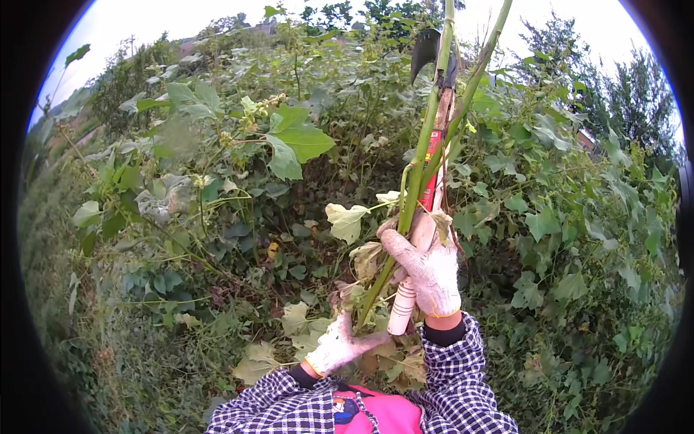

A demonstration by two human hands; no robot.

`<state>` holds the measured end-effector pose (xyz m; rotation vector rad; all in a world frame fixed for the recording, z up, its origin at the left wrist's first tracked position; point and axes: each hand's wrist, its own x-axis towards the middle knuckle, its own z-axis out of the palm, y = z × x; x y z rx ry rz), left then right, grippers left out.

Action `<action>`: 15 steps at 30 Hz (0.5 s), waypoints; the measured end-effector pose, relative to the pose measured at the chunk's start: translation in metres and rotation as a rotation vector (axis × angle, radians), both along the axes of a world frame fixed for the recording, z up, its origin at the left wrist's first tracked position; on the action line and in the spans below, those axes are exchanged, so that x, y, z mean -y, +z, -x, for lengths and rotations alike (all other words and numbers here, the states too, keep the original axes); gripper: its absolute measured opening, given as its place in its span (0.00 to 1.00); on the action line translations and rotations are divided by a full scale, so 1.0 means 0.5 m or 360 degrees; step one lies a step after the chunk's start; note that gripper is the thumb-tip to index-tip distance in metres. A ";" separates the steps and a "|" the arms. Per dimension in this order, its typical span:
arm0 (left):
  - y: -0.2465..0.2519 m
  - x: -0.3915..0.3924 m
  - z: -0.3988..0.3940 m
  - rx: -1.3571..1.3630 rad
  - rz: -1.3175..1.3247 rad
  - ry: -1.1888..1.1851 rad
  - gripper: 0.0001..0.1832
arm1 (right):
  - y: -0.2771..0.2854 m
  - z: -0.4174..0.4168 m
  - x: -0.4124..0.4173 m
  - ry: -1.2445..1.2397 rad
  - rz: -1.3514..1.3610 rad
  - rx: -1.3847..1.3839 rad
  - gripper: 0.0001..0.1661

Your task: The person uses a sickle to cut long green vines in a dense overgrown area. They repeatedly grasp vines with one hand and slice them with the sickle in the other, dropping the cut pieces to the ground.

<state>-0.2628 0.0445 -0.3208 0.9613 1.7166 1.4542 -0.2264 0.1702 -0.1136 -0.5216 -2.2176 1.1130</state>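
Note:
My right hand, in a whitish knit glove, is closed around the pale wooden handle of a sickle and a thick green stalk. The sickle points upward, its dark curved blade at the top, partly behind the stalk. A red label with writing wraps the shaft. Higher up, the stalk splits into two stems that leave the view. My left hand, also gloved, is lower, at the stalk's bottom end, thumb spread rightward. Wilted leaves partly hide its fingers, so its grip is unclear.
Dense broad-leaved plants surround me on both sides and ahead. A large green leaf stands out at left of centre. Yellowing leaves hang near my left wrist. Crumpled plastic film or webbing clings to foliage at left.

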 end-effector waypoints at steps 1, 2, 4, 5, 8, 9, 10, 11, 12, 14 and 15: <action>-0.028 0.000 -0.006 -0.0044 -0.0066 0.0088 0.57 | 0.008 0.004 0.011 -0.0032 0.0178 -0.0018 0.18; -0.076 -0.003 -0.021 -0.0088 -0.0133 0.0177 0.56 | 0.019 0.008 0.015 -0.0001 0.0294 -0.0053 0.17; -0.092 -0.007 -0.020 0.0224 -0.0200 0.0073 0.55 | 0.014 0.005 0.008 0.0087 0.0534 -0.0212 0.18; -0.107 -0.013 -0.021 0.0278 -0.0194 -0.0003 0.56 | 0.005 0.006 -0.002 0.0102 0.0597 -0.0310 0.22; -0.166 -0.021 -0.029 0.0460 -0.0247 -0.0220 0.58 | 0.011 0.012 -0.001 -0.0011 0.0525 -0.0354 0.25; -0.174 -0.024 -0.035 0.0508 -0.0273 -0.0319 0.59 | 0.014 0.009 -0.003 -0.0064 0.0489 -0.0364 0.24; -0.181 -0.023 -0.038 0.0510 -0.0266 -0.0389 0.60 | 0.015 0.004 -0.015 -0.0073 0.0482 -0.0372 0.24; -0.188 -0.019 -0.041 0.0304 -0.0146 -0.0493 0.60 | 0.015 0.000 -0.024 -0.0085 0.0474 -0.0380 0.23; -0.186 -0.021 -0.050 0.0272 -0.0215 -0.0482 0.59 | 0.024 -0.005 -0.017 -0.0134 0.0396 -0.0370 0.22; -0.144 -0.032 -0.061 -0.0102 -0.0006 -0.0385 0.55 | 0.009 -0.008 -0.032 -0.0149 0.0461 -0.0424 0.23; -0.134 -0.033 -0.070 -0.0289 0.0094 -0.0352 0.53 | 0.001 -0.018 -0.037 -0.0173 0.0496 -0.0451 0.23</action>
